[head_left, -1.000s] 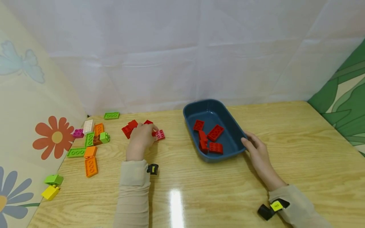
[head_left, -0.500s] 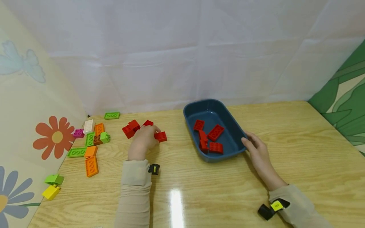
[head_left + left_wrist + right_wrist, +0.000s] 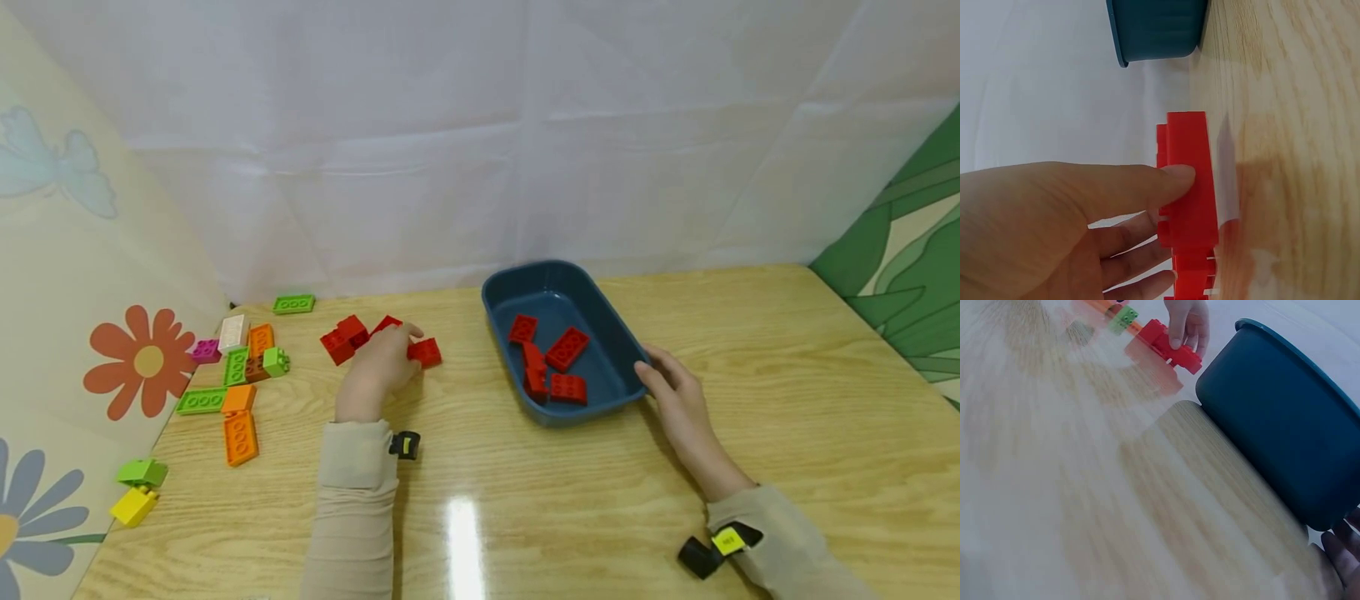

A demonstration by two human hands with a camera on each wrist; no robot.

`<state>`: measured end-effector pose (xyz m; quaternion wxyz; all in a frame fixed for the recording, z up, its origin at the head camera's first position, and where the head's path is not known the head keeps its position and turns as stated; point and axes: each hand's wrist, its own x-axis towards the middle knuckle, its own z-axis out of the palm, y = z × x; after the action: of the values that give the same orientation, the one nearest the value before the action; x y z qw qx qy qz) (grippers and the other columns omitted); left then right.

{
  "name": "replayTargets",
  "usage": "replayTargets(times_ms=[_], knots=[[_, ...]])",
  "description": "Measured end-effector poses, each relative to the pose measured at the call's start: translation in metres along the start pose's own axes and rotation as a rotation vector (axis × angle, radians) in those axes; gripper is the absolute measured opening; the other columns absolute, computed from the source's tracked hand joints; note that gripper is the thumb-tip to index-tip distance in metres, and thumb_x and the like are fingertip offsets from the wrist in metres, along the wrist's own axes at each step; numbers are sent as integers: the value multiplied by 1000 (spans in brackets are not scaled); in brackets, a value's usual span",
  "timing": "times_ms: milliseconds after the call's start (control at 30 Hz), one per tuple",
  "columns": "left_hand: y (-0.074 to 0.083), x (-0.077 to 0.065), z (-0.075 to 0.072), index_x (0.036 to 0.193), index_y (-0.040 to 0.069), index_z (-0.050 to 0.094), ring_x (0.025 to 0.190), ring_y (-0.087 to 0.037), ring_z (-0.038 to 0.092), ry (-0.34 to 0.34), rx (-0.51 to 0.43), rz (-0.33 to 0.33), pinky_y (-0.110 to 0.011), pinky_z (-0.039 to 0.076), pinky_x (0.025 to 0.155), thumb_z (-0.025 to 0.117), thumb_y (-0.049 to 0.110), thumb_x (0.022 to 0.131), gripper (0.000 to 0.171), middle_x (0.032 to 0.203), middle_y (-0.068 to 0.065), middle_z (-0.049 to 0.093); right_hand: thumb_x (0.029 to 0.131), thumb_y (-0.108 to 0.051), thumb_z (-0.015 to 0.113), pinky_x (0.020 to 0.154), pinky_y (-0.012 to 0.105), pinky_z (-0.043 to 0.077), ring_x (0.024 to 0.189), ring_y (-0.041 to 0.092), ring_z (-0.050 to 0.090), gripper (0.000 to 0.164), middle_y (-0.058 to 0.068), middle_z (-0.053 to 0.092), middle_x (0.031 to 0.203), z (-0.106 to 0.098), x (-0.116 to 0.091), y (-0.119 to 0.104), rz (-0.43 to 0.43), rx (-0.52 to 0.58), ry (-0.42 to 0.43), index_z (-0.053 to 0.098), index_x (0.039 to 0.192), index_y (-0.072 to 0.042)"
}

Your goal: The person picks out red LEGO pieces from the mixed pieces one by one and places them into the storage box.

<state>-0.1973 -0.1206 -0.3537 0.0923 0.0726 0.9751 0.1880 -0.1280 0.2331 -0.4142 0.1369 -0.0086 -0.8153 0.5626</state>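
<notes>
My left hand (image 3: 378, 367) pinches a red toy brick (image 3: 426, 352) at the table's left-centre. In the left wrist view its thumb lies on the flat side of this red brick (image 3: 1190, 181), with the other fingers behind. More red bricks (image 3: 343, 340) lie just left of that hand, and another red brick (image 3: 387, 322) sits behind it, partly hidden. My right hand (image 3: 681, 404) grips the near right corner of a dark blue bin (image 3: 613, 379), thumb at the rim and fingers outside. Several red bricks (image 3: 567, 349) lie inside the bin.
Several loose bricks lie at the left: orange (image 3: 241, 437), green (image 3: 201, 401), white (image 3: 233, 332) and magenta (image 3: 206, 351). A yellow brick (image 3: 134, 506) sits nearer the front left. A white cloth (image 3: 390, 208) hangs behind the wooden table (image 3: 555, 517).
The brick in my left hand has turned, its studs no longer facing the head camera, and shifted slightly right. My right hand and the bin have stayed put.
</notes>
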Motion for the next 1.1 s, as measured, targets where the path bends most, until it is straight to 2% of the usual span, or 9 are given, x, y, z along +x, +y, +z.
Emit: replayTargets(times_ms=[200, 400, 600, 867, 1100], knots=[[2, 0, -1, 134, 7, 48, 107, -26, 56, 5, -3, 1, -44, 51, 95, 59, 17, 90, 46, 132, -14, 58, 96, -26, 49, 76, -2, 44, 93, -12, 53, 47, -34, 55, 101, 0, 0, 0, 1, 5, 3, 49, 132, 5], [6, -2, -4, 134, 6, 48, 109, -27, 55, 19, -24, 27, -44, 50, 97, 58, 21, 91, 46, 134, -16, 55, 96, -27, 49, 76, -2, 44, 93, -12, 52, 48, -34, 54, 101, 0, 0, 0, 6, -7, 5, 49, 132, 5], [16, -7, -10, 132, 4, 50, 112, -29, 55, 69, 22, 81, -44, 49, 98, 58, 23, 91, 46, 130, -16, 56, 96, -27, 49, 76, -2, 44, 92, -12, 52, 48, -34, 54, 101, 0, 0, 0, 9, -12, 9, 49, 132, 5], [32, -16, -17, 130, 8, 53, 106, -25, 56, 118, 21, 105, -41, 51, 95, 61, 26, 89, 45, 125, -12, 58, 96, -27, 49, 76, -2, 44, 92, -12, 53, 48, -35, 54, 101, 0, 0, 0, 5, -9, 7, 49, 132, 6], [37, -17, -18, 130, 8, 54, 110, -26, 55, 153, 30, 149, -43, 51, 96, 61, 26, 89, 46, 127, -12, 58, 96, -27, 49, 76, -2, 43, 93, -12, 52, 48, -35, 54, 102, 0, 0, 1, 0, -9, 2, 49, 132, 5]])
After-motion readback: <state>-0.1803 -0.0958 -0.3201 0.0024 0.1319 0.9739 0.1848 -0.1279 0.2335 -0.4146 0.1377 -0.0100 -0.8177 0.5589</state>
